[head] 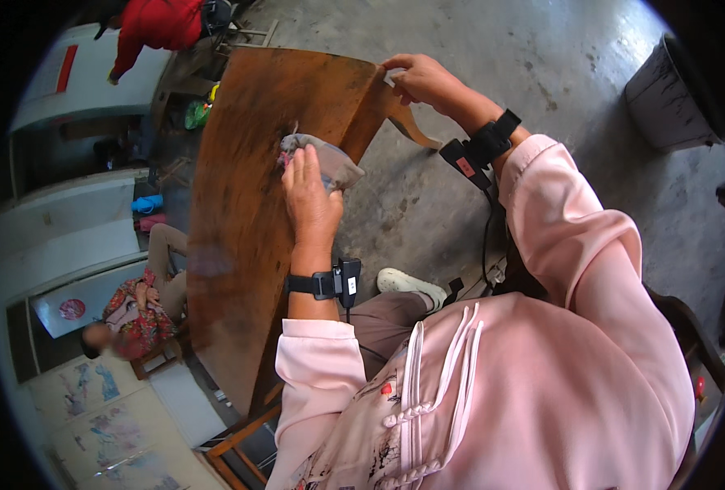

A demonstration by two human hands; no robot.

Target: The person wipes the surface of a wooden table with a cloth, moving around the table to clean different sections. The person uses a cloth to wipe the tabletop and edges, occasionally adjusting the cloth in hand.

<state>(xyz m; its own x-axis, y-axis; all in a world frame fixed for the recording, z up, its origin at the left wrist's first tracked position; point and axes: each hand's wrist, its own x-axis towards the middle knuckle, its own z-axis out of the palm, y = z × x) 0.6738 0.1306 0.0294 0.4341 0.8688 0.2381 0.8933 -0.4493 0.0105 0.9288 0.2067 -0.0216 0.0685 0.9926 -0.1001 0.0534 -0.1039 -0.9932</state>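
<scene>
A wooden table (pixel 240 184) with a worn brown top stands before me, a curved leg (pixel 413 125) showing below its corner. Flat on a crumpled greyish cloth (pixel 338 165) lies my left hand (pixel 310 199), fingers extended, holding it against the tabletop near the edge. The cloth's right end hangs past that edge. My right hand (pixel 427 79) grips the table's far right corner, its index finger reaching onto the wood and the other fingers curled beside it. Both wrists wear black straps with small devices.
A grey bucket (pixel 668 98) stands on the concrete floor (pixel 522 67) at right. Across the table sits a person (pixel 145 303); another in red (pixel 160 24) bends at upper left. A wooden chair (pixel 234 450) is near my left elbow. A black cable (pixel 487 239) hangs from my right wrist.
</scene>
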